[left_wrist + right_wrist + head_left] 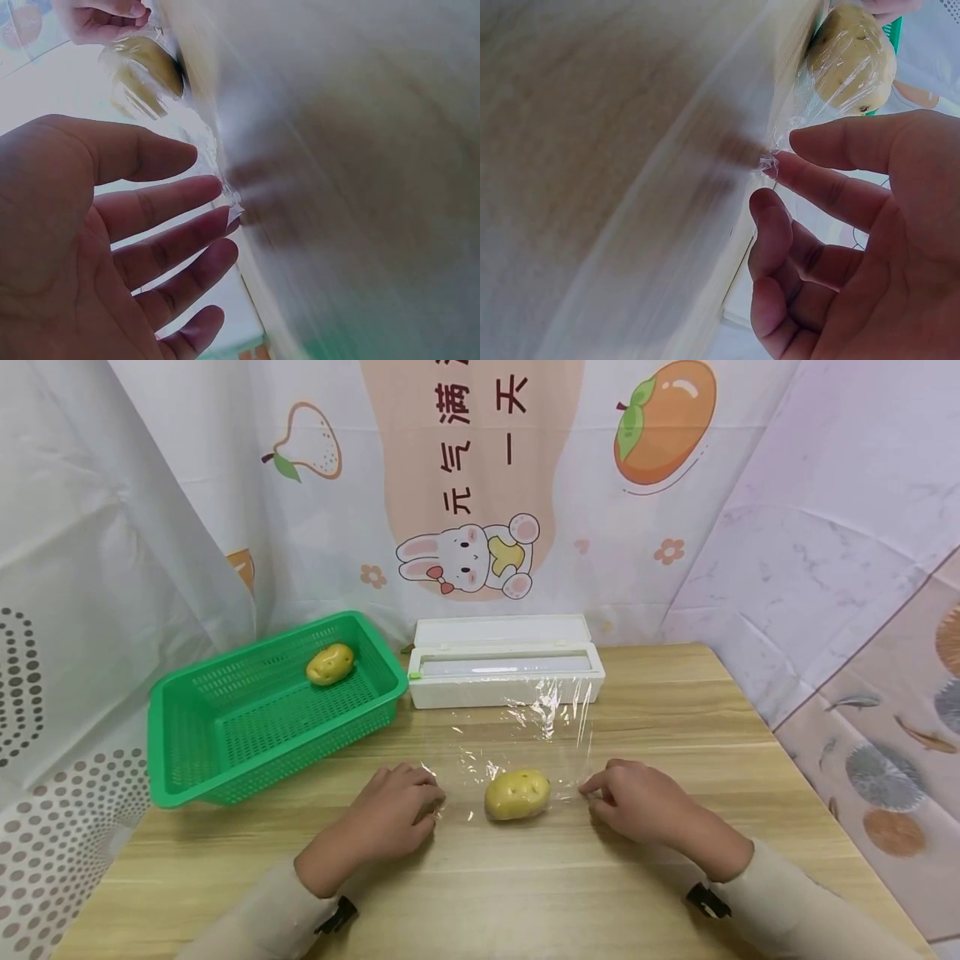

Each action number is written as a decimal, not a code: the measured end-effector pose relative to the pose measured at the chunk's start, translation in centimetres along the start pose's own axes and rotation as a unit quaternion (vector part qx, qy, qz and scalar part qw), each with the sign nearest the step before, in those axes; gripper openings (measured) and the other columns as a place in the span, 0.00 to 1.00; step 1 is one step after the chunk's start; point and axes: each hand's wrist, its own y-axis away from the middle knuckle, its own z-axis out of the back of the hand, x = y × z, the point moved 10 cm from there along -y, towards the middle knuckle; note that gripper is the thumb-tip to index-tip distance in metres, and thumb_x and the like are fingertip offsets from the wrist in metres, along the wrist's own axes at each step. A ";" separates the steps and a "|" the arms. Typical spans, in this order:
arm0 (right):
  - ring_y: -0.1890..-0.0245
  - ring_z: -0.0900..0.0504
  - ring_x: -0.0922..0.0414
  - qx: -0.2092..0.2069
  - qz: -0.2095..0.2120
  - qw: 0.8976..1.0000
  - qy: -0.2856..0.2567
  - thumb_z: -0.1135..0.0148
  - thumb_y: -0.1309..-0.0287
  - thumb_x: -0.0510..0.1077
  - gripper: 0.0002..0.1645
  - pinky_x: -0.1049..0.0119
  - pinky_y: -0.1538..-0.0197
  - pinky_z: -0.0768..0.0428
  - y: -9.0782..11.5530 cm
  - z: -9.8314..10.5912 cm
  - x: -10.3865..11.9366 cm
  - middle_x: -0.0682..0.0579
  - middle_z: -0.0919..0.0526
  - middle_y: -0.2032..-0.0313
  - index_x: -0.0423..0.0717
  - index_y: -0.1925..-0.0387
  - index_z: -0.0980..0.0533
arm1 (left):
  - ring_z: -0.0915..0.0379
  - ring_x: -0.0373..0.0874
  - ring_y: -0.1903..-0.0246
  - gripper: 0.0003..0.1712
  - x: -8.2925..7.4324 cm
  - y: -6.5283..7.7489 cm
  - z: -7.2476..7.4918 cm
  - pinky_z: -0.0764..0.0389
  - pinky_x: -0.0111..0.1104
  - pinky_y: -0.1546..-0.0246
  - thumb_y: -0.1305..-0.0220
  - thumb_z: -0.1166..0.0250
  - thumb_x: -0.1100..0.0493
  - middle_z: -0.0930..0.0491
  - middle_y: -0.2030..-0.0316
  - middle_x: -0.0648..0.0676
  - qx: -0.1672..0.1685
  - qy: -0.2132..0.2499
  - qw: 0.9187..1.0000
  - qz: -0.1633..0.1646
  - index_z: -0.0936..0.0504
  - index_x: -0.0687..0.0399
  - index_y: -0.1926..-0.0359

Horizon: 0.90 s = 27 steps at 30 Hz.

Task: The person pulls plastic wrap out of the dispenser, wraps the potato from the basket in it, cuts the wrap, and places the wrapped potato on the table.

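Note:
A yellow potato (517, 795) lies on the wooden table between the hands, under clear plastic wrap (547, 718) that stretches forward from a white dispenser box (506, 690). My left hand (393, 810) is at the film's near left corner. In the left wrist view its thumb (161, 156) stands apart from the spread fingers, and their tips touch the film's edge. Across from it, my right hand (637, 802) is at the near right corner. The right wrist view shows its index fingertip touching crumpled film, with the thumb just apart and the other fingers bent.
On the left stands a green plastic basket (277, 777) with another potato (330, 664) inside. The dispenser's lid (502, 629) is raised at the back, close to the basket's right end. Printed curtains (300, 543) hang behind the table (675, 693).

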 end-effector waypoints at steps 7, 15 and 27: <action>0.78 0.32 0.63 -0.005 0.007 1.000 0.003 0.33 0.38 0.45 0.15 0.66 0.75 0.33 0.3 -0.1 0.0 0.61 0.26 0.74 0.55 0.51 0.12 | 0.27 0.45 0.48 0.13 -0.3 0.2 -0.1 0.29 0.43 0.52 0.31 0.34 0.50 0.18 0.51 0.46 -0.006 -0.007 1.000 -0.010 0.11 0.46 0.49; 0.77 0.32 0.64 -0.015 0.015 1.000 0.012 0.33 0.38 0.46 0.14 0.66 0.74 0.32 0.6 -0.1 0.0 0.62 0.27 0.74 0.56 0.51 0.12 | 0.27 0.45 0.50 0.13 -0.9 0.5 0.3 0.29 0.42 0.52 0.31 0.34 0.51 0.18 0.52 0.46 -0.031 -0.014 0.999 -0.025 0.11 0.47 0.50; 0.74 0.27 0.66 -0.022 0.047 0.997 -0.049 0.31 0.39 0.43 0.13 0.66 0.69 0.25 1.2 1.1 0.7 0.63 0.22 0.72 0.54 0.52 0.14 | 0.26 0.44 0.46 0.10 -1.3 1.1 1.9 0.28 0.41 0.52 0.34 0.32 0.53 0.20 0.46 0.46 -0.095 0.012 0.995 -0.026 0.11 0.43 0.53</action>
